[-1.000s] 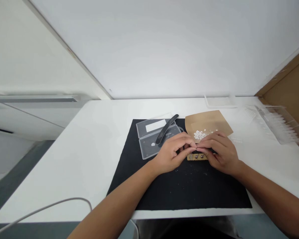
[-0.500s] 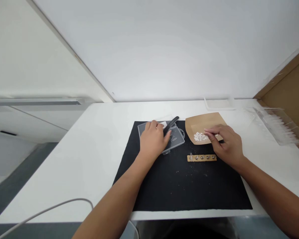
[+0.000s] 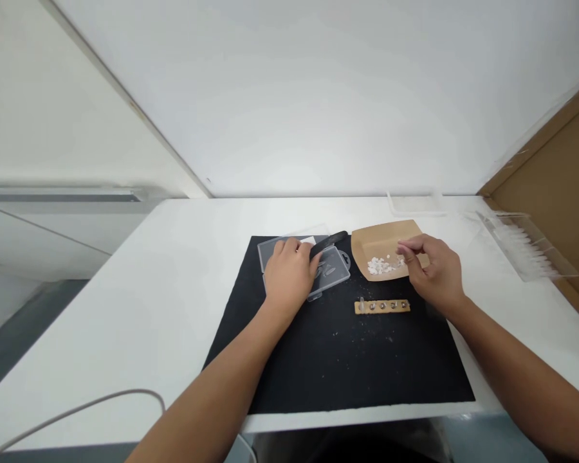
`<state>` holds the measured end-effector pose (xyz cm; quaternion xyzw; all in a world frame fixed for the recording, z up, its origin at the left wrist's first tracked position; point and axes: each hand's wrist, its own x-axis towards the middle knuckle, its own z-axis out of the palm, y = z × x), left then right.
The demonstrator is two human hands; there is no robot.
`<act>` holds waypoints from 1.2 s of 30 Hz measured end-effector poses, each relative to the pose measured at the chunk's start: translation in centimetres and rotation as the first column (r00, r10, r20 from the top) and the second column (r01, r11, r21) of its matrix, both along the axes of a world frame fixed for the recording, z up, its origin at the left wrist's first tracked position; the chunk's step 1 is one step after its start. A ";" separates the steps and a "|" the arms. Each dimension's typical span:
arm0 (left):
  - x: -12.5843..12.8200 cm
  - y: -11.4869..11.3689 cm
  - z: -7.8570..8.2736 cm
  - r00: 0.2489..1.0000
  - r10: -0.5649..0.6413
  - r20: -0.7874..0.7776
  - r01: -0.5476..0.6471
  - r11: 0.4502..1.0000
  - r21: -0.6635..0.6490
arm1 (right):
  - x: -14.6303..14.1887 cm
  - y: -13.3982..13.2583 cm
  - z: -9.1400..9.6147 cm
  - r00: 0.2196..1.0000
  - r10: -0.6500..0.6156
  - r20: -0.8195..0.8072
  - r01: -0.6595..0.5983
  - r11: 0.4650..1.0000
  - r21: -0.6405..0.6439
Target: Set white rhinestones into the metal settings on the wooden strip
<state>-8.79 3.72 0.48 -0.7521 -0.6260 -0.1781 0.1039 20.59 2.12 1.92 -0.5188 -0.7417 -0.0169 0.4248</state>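
Note:
My left hand (image 3: 289, 275) rests over the clear hinged plastic case (image 3: 340, 276). A slim black tool (image 3: 330, 242) sticks out to the upper right between its thumb and curled fingers; the tool's kind cannot be made out. Small clear pieces (image 3: 327, 269) lie in the case beside the thumb. My right hand (image 3: 434, 270) is closed in a pinch at the right side of the brown paper tray (image 3: 381, 238), above small white bits (image 3: 380, 265). Anything between those fingertips is too small to name. Nearer me lies a wooden strip (image 3: 382, 307) with several round metal studs and a clear piece upright at its left end.
A black mat (image 3: 347, 366) covers the middle of the white table (image 3: 125, 321), with crumbs scattered on it. At the right stands a clear rack of pale tips (image 3: 521, 244). A white shallow tray (image 3: 417, 203) sits by the wall. A cable (image 3: 101, 397) crosses the left front.
The black tool has tipped flatter in my left hand. My right fingertips have lifted slightly from the white bits, still pinched. The whole view has shifted a little.

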 end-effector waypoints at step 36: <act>6.8 -4.0 0.3 0.478 -0.345 0.808 0.410 0.901 0.142 | -0.7 0.1 -0.7 0.995 0.081 0.055 -0.083 0.996 0.037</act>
